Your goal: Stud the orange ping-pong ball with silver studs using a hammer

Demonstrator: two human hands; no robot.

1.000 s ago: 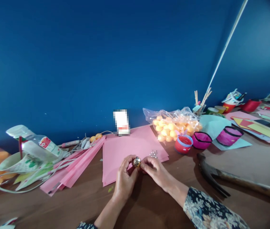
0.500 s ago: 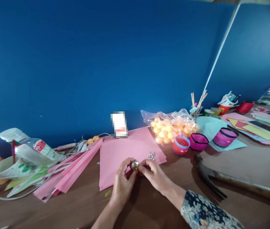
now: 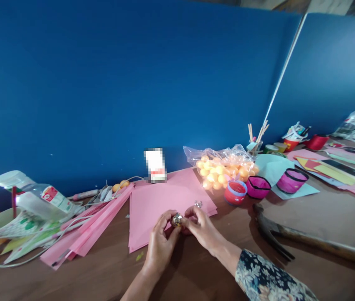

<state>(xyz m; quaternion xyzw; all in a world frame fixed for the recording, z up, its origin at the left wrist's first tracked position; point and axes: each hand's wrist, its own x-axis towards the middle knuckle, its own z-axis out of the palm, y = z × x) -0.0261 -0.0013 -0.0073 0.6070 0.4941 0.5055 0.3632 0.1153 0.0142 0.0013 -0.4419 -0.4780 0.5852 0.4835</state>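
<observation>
Between the thumb and fingers of my left hand (image 3: 161, 234) is a small round shiny metallic ball (image 3: 176, 219), silvery on top and golden lower down. My right hand (image 3: 201, 225) is closed in a pinch against the right side of the same ball. Its fingertips partly cover whatever lies between them. Just behind my right fingers, a little cluster of silvery beads or balls (image 3: 198, 204) rests on a stack of pink paper (image 3: 161, 196). Both hands are held above the near edge of this stack.
A clear bag of orange balls (image 3: 216, 169) lies behind, beside a red cup (image 3: 235, 193) and two magenta cups (image 3: 258, 187). To the right lies a hammer (image 3: 309, 239). Leftward are pink strips (image 3: 86, 234), a cord and a plastic bottle (image 3: 50, 198). A blue wall (image 3: 117, 83) stands behind.
The view has shifted slightly, so the table's things sit a bit further left. Both hands keep hold of the ball, which has turned a little, and my right hand now partly covers the silvery cluster.
</observation>
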